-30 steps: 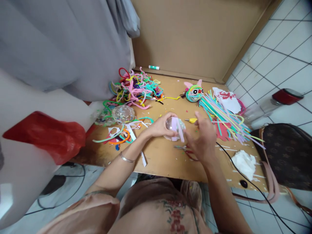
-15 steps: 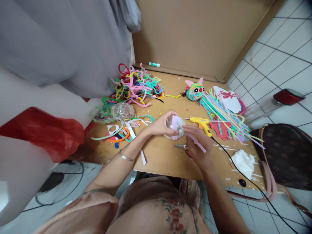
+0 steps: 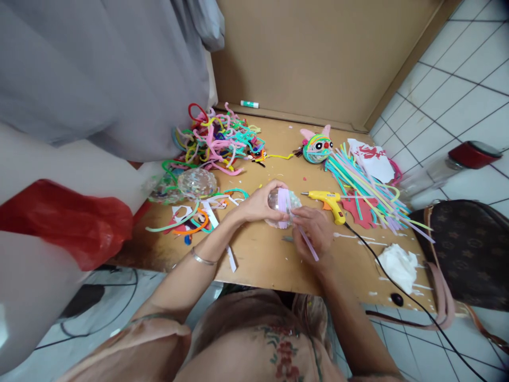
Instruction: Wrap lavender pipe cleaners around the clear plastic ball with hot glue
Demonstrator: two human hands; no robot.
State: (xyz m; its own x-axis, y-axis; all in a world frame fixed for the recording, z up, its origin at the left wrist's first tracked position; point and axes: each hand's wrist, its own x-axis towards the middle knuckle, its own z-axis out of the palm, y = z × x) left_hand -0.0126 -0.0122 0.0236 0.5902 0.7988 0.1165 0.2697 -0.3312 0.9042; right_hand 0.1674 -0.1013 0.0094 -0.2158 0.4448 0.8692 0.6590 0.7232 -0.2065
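Observation:
In the middle of the head view, my left hand (image 3: 260, 203) is wrapped round a clear plastic ball (image 3: 273, 199) from its left side. Bands of lilac pipe cleaner (image 3: 308, 244) run over the ball, and the loose end trails down below my right hand (image 3: 314, 228). The right fingers are pinched on this pipe cleaner at the ball's right edge. A yellow glue gun (image 3: 324, 197) lies just to the right of the ball. Below the ball, a scissors-like tool (image 3: 287, 239) is mostly covered by my right hand.
Tangled pipe cleaners (image 3: 217, 138) and another clear ball (image 3: 196, 183) lie at left. A decorated ball with ears (image 3: 317, 147) sits near straight pipe cleaners (image 3: 369, 185). At right are crumpled tissue (image 3: 397, 265), a brown bag (image 3: 465, 249), a bottle (image 3: 473, 156) and the black cord (image 3: 369, 246).
My right hand has moved left and in closer to the ball, bringing the pipe cleaner's loose end with it. It now covers most of the scissors-like tool. My left hand keeps its hold.

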